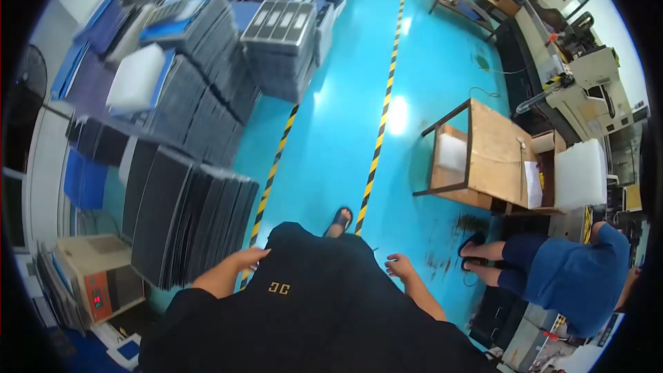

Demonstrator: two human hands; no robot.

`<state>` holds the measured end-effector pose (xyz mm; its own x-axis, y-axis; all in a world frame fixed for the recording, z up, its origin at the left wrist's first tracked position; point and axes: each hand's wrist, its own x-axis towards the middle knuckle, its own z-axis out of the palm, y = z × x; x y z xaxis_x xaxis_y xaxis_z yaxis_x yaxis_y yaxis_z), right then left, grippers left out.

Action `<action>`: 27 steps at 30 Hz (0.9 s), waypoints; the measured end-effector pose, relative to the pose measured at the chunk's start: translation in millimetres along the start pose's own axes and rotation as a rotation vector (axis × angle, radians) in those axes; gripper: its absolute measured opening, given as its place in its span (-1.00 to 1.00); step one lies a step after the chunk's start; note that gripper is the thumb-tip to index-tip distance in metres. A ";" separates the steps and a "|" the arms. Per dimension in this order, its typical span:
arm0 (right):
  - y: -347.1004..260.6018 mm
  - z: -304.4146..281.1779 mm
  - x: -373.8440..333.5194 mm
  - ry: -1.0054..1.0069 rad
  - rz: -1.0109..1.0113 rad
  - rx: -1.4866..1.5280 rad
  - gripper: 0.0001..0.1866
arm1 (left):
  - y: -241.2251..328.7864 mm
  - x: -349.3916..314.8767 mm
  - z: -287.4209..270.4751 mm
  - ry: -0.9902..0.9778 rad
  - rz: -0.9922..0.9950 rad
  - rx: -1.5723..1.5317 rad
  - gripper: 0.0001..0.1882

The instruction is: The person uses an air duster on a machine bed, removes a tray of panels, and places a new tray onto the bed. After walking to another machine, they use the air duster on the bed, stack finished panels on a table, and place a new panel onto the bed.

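Note:
My left hand [248, 257] hangs at my left side with nothing visible in it, its fingers loosely stretched. Nearest to it is a long row of thin dark grey trays [200, 217] stacked on edge, a little apart from the hand. On my other side, my right hand [398, 266] hangs free in front of the blue-green floor [345, 103], fingers slightly bent and apart, touching nothing. One of my feet in a dark sandal [340, 219] shows on the floor between two striped lines.
Tall tray stacks [280, 48] line the left. A beige machine with an orange panel [100, 283] sits lower left. Yellow-black tape [376, 148] runs along the aisle. At right are a wooden table [494, 152], a white foam block [580, 173] and a person in blue [580, 280] beside machines.

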<state>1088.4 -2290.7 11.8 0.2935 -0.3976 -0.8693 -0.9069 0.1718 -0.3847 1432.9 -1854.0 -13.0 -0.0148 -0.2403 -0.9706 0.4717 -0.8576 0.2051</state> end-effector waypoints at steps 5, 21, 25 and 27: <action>-104.1 -166.7 123.1 0.057 -0.177 -0.138 -0.60 | 132.1 23.8 -2.5 0.110 0.157 -0.050 -0.19; -351.2 -392.2 446.2 -0.338 -0.435 -0.224 -0.86 | 641.0 94.1 -138.6 0.269 0.346 0.230 -0.34; -366.0 -446.7 502.1 -0.234 -0.490 -0.380 -0.82 | 776.7 113.5 -179.1 0.424 0.608 0.210 -0.36; -446.1 -436.4 517.6 -0.086 -0.991 -0.662 -0.72 | 803.2 151.1 -192.3 0.487 0.635 0.121 -0.46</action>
<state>1512.9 -2966.5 -131.1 0.9498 -0.0292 -0.3116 -0.2463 -0.6838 -0.6868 1979.1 -2491.6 -19.1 0.6223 -0.4974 -0.6044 0.1615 -0.6739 0.7209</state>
